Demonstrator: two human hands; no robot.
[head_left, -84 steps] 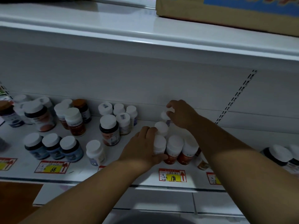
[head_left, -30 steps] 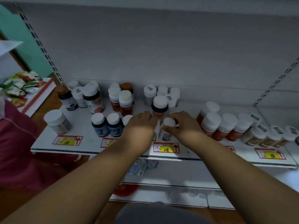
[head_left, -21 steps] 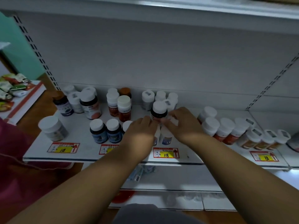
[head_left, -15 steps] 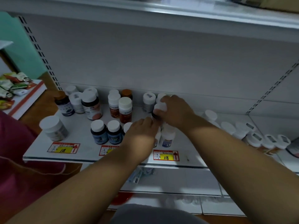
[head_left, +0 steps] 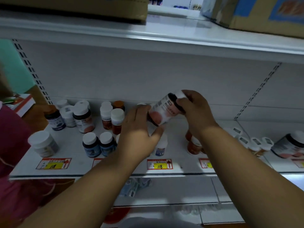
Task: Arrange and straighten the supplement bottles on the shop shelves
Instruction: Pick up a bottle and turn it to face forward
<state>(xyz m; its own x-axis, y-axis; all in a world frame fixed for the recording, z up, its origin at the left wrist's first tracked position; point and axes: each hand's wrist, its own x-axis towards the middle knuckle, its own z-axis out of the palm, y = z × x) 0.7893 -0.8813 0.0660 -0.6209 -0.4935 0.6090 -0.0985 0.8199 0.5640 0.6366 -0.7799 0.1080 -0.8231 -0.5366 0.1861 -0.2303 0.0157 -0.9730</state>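
A dark supplement bottle (head_left: 162,111) with a white cap and white-and-orange label is lifted off the white shelf (head_left: 75,163) and tilted, cap up to the right. My right hand (head_left: 195,111) grips its cap end. My left hand (head_left: 139,130) holds its lower end, thumb under the base. Below them a small white bottle (head_left: 160,148) stands near the shelf front. Two blue-labelled bottles (head_left: 98,144) stand left of my left hand, with orange and dark bottles (head_left: 83,117) behind. Orange bottles (head_left: 193,145) show under my right forearm.
A grey-white jar (head_left: 43,143) stands alone at the shelf's left front. A large dark jar (head_left: 289,145) sits at far right beside several white-capped bottles (head_left: 256,143). Cardboard boxes (head_left: 266,14) rest on the upper shelf. Price tags (head_left: 159,164) line the front edge. A person's pink sleeve (head_left: 14,145) is at left.
My right hand took the dark white-capped bottle from the middle of the shelf and raised it, tilting it. My left hand came up from the front bottles to hold its lower end.
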